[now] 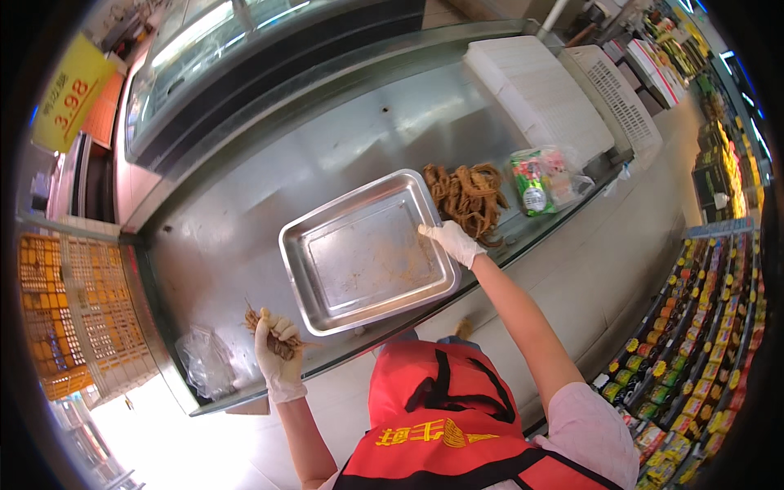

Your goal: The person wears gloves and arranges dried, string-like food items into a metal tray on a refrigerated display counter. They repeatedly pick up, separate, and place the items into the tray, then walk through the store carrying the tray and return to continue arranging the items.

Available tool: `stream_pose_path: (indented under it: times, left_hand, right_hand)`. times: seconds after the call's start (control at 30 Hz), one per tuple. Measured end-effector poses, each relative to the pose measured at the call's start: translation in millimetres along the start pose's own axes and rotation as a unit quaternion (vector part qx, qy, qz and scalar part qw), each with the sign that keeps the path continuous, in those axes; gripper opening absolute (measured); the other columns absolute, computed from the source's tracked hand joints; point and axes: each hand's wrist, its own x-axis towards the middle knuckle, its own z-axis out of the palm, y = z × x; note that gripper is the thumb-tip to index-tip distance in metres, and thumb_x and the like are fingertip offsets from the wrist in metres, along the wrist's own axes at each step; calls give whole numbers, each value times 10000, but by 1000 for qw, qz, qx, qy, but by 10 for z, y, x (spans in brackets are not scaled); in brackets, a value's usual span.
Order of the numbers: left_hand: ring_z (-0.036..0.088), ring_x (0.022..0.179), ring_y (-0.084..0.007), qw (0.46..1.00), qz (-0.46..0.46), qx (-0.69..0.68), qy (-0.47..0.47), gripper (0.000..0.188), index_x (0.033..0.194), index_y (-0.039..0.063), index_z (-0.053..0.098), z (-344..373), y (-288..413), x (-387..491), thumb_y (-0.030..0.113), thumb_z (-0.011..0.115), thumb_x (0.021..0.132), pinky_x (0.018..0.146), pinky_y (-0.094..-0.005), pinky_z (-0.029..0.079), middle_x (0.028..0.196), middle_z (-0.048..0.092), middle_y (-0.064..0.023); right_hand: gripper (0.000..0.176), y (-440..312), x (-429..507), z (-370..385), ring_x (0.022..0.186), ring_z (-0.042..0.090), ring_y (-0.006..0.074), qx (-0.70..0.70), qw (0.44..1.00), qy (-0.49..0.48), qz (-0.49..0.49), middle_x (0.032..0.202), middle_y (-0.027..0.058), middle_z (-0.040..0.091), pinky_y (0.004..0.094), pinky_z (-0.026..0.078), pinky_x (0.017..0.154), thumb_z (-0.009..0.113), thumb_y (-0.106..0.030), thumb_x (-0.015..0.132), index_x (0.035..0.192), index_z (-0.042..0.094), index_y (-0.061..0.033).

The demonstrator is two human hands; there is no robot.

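Note:
My left hand [280, 352], in a white glove, is closed around a small clump of brown fibrous strands [283, 347] with loose ends poking out. It is over the front left of a stainless steel counter [226, 245]. In my right hand [454, 242], also gloved, is the right rim of a rectangular stainless steel tray [349, 245], thumb over the inside edge. Brown specks and smears mark the tray's bottom, mostly at the right. Just beyond my right hand lies a heap of brown, twisted strips [471, 193] tied or coiled in bundles; I cannot tell what they are made of.
Plastic-wrapped packages [542, 180] lie right of the heap. A crumpled clear plastic bag [207, 361] is at the counter's left front corner. White stacked trays [542, 95] and a white perforated crate [618, 101] stand at the far right. A glass display case [245, 67] borders the back.

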Motion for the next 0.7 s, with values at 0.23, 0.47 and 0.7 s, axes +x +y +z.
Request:
stream_pose_path:
  times: [0.23,0.47,0.7]
  left_hand:
    - [307,571,-56,996,15,-25,-85,217,1039,175,613,702,-978,-510,27,513,917,502,-198,317,668,330,47]
    - [382,596,-94,981,-73,141,-110,150,781,80,483,1402,-2982,-931,94,578,896,531,-217,367,681,418,4]
    - [424,564,-97,939,-236,240,-64,122,818,84,527,1704,-5106,-795,148,584,904,524,-226,403,661,463,8]
  right_hand:
    - [519,308,-1091,-975,731,549,139,96,992,75,-30,776,72,619,300,465,667,587,-456,852,924,656,53]
    - [571,1364,-2505,-2530,909,553,139,306,932,180,-74,1019,68,618,287,444,805,572,-468,872,1138,586,38]
    - [499,2684,-3804,-3824,935,570,174,401,800,418,-158,1013,79,636,298,433,848,518,-394,908,1110,601,55]
